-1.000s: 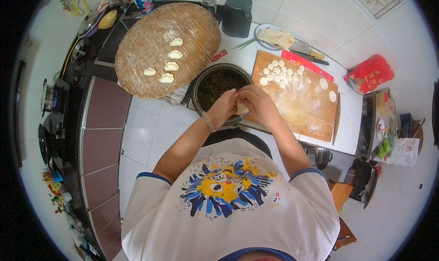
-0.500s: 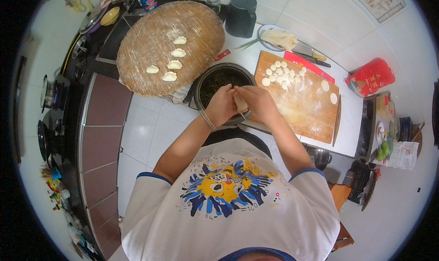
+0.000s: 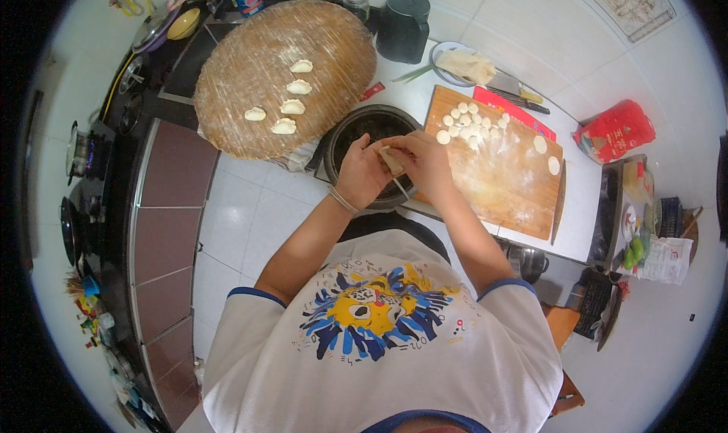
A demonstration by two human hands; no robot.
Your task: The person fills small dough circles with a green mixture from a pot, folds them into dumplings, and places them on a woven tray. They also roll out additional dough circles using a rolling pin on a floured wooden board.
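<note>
Both my hands meet over a dark round bowl (image 3: pixel 331 160) with dark filling. Between them is a folded dumpling (image 3: pixel 390 161). My left hand (image 3: pixel 362 175) cradles it from the left, fingers curled. My right hand (image 3: pixel 427 164) pinches its edge from the right; its fingertips are partly hidden. A thin pale stick (image 3: pixel 402 188) shows just below the hands, over the bowl's near side; I cannot tell whether a hand holds it. On the large round woven tray (image 3: pixel 235 76) to the left lie several shaped dumplings (image 3: pixel 293 107).
Right of the bowl, a floured wooden board (image 3: pixel 516 194) bears several small dough pieces (image 3: pixel 474 118) and two flat wrappers (image 3: pixel 540 144). A long thin brown stick (image 3: pixel 560 205) lies along its right edge. Behind are a knife (image 3: pixel 523 99), a plate (image 3: pixel 440 56), a dark kettle (image 3: pixel 403 25) and a red bag (image 3: pixel 622 130).
My left fingers have loosened a little, leaving more of the dumpling in sight. My right hand has shifted slightly left, still at the dumpling's edge. The tray and board contents look the same.
</note>
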